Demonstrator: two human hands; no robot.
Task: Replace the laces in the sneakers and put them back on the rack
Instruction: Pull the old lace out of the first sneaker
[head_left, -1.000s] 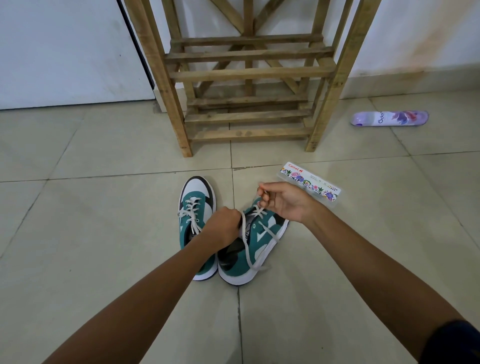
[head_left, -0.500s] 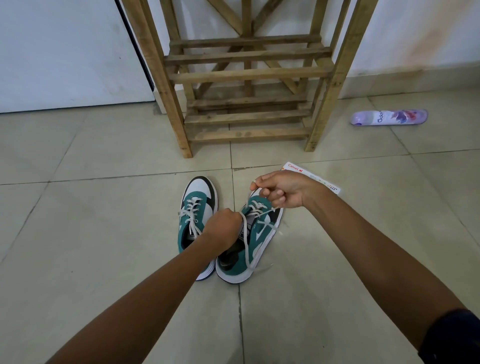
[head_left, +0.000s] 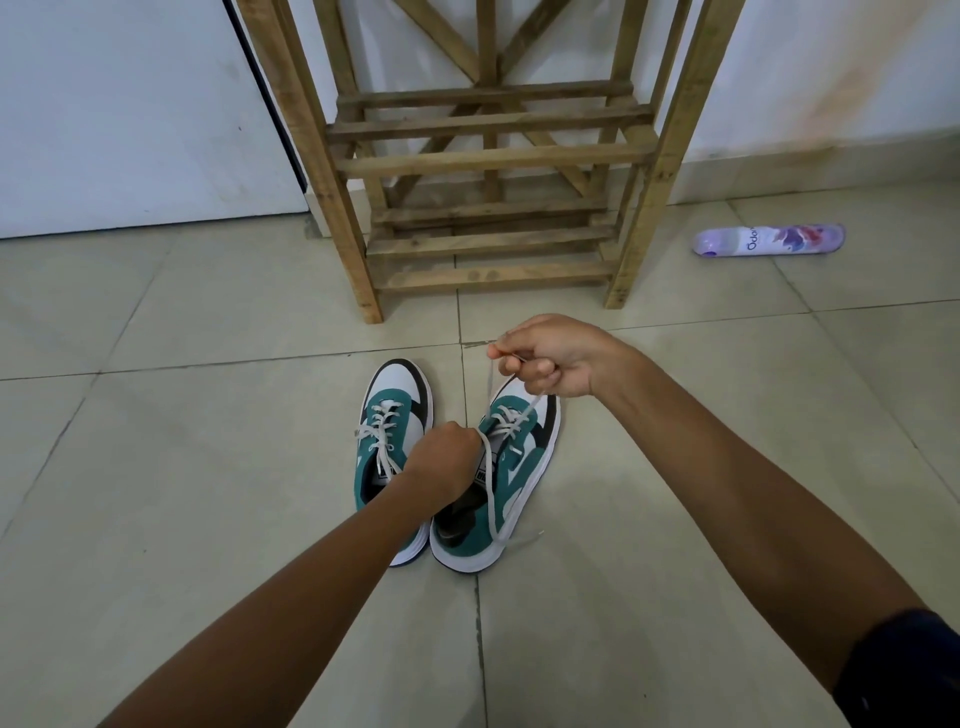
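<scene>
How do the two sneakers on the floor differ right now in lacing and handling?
The left sneaker lies untouched, its lace crossed through the eyelets with the ends loose; the right sneaker is being worked on. The right hand pulls its lace upward, and the left hand grips at its tongue area. The right sneaker's other lace end trails down its side onto the floor. Both are teal, white and black, side by side, toes toward the wooden rack.

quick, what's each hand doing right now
Left hand: fist on the right sneaker, seemingly gripping its lace.
Right hand: pinching the lace, pulling up.
</scene>
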